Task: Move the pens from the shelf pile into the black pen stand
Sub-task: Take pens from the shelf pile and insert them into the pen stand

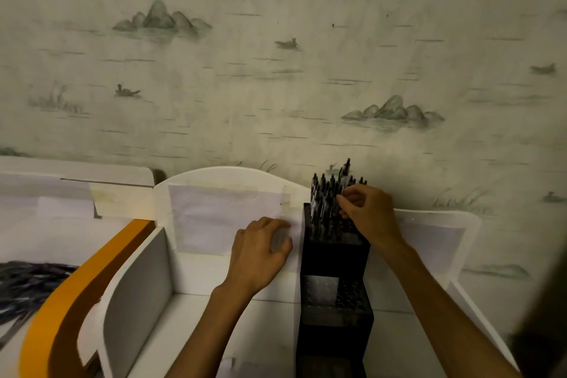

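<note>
A: Where's the right hand (366, 218) rn?

B: At the back tier of the black pen stand (336, 258), fingers curled in among the upright pens (329, 196). Looks like it's pinching one pen, but fingers hide the contact, so can't tell for sure which.

A: Left hand (260, 252)?

B: Just left of the stand, near the back wall of the white shelf (214, 273). Fingers loosely bent, holding nothing I can see, though it's blurred.

A: And the pile?

B: Dark pile of pens (27, 288) at far left edge of view, past the orange divider (70, 301), well apart from both hands. Left hand is the nearer one to it, w/ the white partition (141, 285) in between.

A: Axis?

B: Pile pens lie flat-ish, long axes running roughly left-right; stand pens are vertical. So my guess: next pen needs a reach left, then a turn to upright before it drops in a hole.

A: Room left in the stand?

B: Front lower tier (337, 290) shows open holes, no pens there yet. Back tier is crowded.
</note>
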### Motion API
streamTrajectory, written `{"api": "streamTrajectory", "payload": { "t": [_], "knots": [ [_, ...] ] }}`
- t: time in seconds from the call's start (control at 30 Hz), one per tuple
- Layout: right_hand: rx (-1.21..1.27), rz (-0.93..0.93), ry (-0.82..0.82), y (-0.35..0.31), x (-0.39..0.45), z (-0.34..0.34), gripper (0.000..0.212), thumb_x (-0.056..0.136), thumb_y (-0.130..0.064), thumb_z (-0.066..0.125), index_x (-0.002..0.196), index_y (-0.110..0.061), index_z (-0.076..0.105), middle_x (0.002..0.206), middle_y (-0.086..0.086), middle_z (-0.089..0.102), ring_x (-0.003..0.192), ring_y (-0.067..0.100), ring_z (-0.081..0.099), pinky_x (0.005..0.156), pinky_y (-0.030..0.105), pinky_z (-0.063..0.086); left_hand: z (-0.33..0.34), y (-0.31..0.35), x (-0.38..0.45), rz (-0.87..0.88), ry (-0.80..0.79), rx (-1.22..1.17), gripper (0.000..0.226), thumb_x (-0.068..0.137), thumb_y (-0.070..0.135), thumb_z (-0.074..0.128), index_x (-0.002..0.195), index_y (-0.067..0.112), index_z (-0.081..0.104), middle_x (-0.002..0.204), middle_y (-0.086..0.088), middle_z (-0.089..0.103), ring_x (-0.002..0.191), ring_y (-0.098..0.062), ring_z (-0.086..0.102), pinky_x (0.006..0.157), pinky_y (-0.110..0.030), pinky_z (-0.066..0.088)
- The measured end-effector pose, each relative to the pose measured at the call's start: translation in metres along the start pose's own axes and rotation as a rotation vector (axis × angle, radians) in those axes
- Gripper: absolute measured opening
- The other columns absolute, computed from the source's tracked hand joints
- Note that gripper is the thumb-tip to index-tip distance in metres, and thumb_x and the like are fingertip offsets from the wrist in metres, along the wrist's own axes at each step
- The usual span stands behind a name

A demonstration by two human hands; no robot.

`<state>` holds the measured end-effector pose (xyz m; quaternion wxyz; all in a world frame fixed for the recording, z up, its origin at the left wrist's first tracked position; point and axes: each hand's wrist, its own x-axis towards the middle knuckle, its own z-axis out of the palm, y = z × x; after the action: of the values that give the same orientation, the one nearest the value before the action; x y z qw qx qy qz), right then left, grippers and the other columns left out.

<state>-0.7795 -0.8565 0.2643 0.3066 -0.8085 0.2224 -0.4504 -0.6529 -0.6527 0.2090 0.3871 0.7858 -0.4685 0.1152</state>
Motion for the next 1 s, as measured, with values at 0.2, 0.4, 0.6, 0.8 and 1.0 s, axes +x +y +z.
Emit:
{"api": "streamTrajectory", "payload": {
  "t": [0.2, 0.4, 0.6, 0.8, 1.0],
  "knots": [
    [-0.043, 0.046, -0.081, 0.011, -0.005, 0.007, 0.01, 0.085, -0.021, 0.075, 0.092, -0.015, 0.072, 0.077, -0.001, 0.072, 0.064, 0.013, 0.069, 0.068, 0.038, 0.061, 0.001, 0.0, -0.002, -0.035, 0.004, -0.033, 0.039, 0.09, 0.052, 0.049, 0.12, 0.034, 0.065, 0.122, 0.012, 0.065, 0.107, -0.01, 0.061, 0.096, -0.041, 0.052],
    [-0.209, 0.047, -0.136, 0.013, -0.006, 0.007, 0.009, 0.081, -0.029, 0.077, 0.087, -0.023, 0.074, 0.076, -0.011, 0.069, 0.071, 0.006, 0.067, 0.073, 0.033, 0.06, 0.005, 0.0, -0.003, -0.05, -0.005, -0.041, 0.031, 0.093, 0.045, 0.055, 0.12, 0.033, 0.065, 0.121, 0.014, 0.065, 0.106, -0.008, 0.061, 0.096, -0.04, 0.051],
    [-0.225, 0.052, -0.137, 0.019, -0.015, 0.01, 0.007, 0.082, -0.03, 0.076, 0.087, -0.025, 0.075, 0.069, -0.022, 0.062, 0.069, 0.0, 0.064, 0.076, 0.031, 0.059, 0.007, 0.006, -0.005, -0.067, -0.012, -0.055, 0.038, 0.089, 0.051, 0.05, 0.118, 0.033, 0.066, 0.119, 0.014, 0.066, 0.104, -0.008, 0.062, 0.095, -0.038, 0.052],
    [-0.218, 0.039, -0.187, 0.023, -0.022, 0.01, 0.011, 0.083, -0.024, 0.075, 0.093, -0.017, 0.076, 0.075, -0.014, 0.061, 0.066, 0.001, 0.06, 0.068, 0.023, 0.055, 0.013, 0.008, -0.009, -0.084, -0.002, -0.043, 0.034, 0.088, 0.049, 0.052, 0.116, 0.035, 0.066, 0.115, 0.017, 0.066, 0.099, -0.006, 0.061, 0.091, -0.035, 0.053],
    [-0.221, -0.022, -0.071, 0.02, -0.034, 0.002, 0.008, 0.081, -0.021, 0.077, 0.083, -0.018, 0.07, 0.073, -0.008, 0.062, 0.062, 0.001, 0.055, 0.058, 0.011, 0.038, 0.01, 0.007, -0.022, -0.102, 0.007, 0.032, 0.025, 0.092, 0.043, 0.059, 0.116, 0.037, 0.065, 0.116, 0.017, 0.065, 0.101, -0.005, 0.06, 0.09, -0.035, 0.052]
  ]
}}
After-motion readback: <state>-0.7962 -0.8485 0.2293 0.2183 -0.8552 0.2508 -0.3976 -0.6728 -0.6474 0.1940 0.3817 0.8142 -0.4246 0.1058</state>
